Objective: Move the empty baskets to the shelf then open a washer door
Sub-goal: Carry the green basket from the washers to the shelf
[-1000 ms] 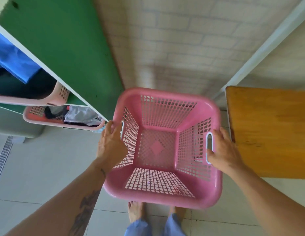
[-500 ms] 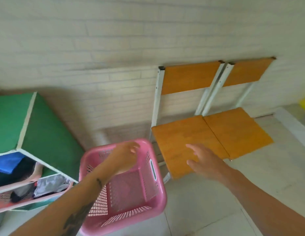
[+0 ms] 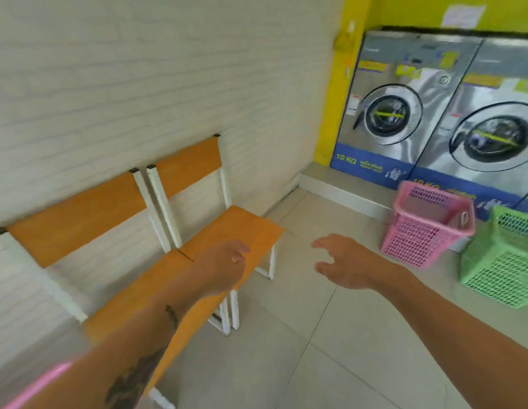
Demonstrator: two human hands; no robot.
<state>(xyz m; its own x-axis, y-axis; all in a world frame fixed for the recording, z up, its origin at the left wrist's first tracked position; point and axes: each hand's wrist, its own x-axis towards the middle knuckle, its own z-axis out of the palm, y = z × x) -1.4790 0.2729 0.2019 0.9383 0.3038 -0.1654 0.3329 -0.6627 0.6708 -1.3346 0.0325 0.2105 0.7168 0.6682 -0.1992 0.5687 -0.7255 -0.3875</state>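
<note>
On the tiled floor [image 3: 330,343] ahead and to your right, just in front of the step below the washers, stand a pink basket [image 3: 425,225] and a green basket [image 3: 501,261], side by side and close together; both look empty from here. Your left hand [image 3: 224,268] hangs over the nearer orange chair [image 3: 227,231], fingers loosely curled around nothing. Your right hand [image 3: 346,265] is held out above the floor with the fingers spread wide, also empty, and well short of the baskets. Those baskets are thin perforated plastic, so expect them to be light, a little springy in the walls, and easy to tip. Take each by the rim or by the slot handle visible on the pink one's side. Two front-loading washers [image 3: 386,113] sit against the yellow wall [image 3: 330,119] on that raised step, round doors shut. A white brick wall [image 3: 138,84] runs along your left behind two chairs, and a pink edge shows at the lower left corner
</note>
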